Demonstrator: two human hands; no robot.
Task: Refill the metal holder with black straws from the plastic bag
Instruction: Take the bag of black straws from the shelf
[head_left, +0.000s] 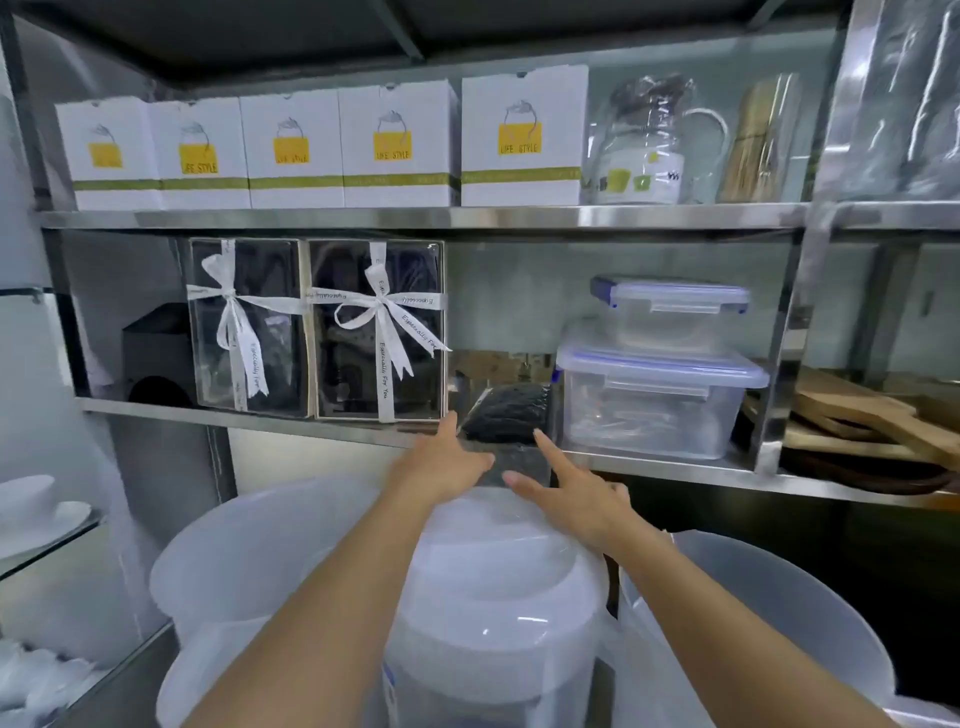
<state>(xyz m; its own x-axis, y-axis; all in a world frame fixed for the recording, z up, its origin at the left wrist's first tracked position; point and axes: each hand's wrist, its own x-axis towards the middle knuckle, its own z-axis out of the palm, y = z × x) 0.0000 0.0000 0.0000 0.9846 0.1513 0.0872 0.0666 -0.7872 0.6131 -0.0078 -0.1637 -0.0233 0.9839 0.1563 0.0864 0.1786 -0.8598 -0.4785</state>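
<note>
A clear plastic bag of black straws (506, 415) stands on the middle steel shelf (322, 423), between the gift boxes and the plastic tubs. Its clear lower end (519, 460) hangs over the shelf's front edge. My left hand (447, 460) clasps the bag's left side, with the thumb across its front. My right hand (571, 491) is on the right side, index finger stretched up along the edge and thumb under the lower corner. Behind the bag is a shiny metal box (498, 369); I cannot tell whether it is the holder.
Two ribboned gift boxes (379, 332) stand left of the bag, and two stacked clear lidded tubs (654, 395) right of it. White cartons (400, 145) line the top shelf. Large translucent buckets (498, 597) sit under my arms. Wooden boards (857, 421) lie at far right.
</note>
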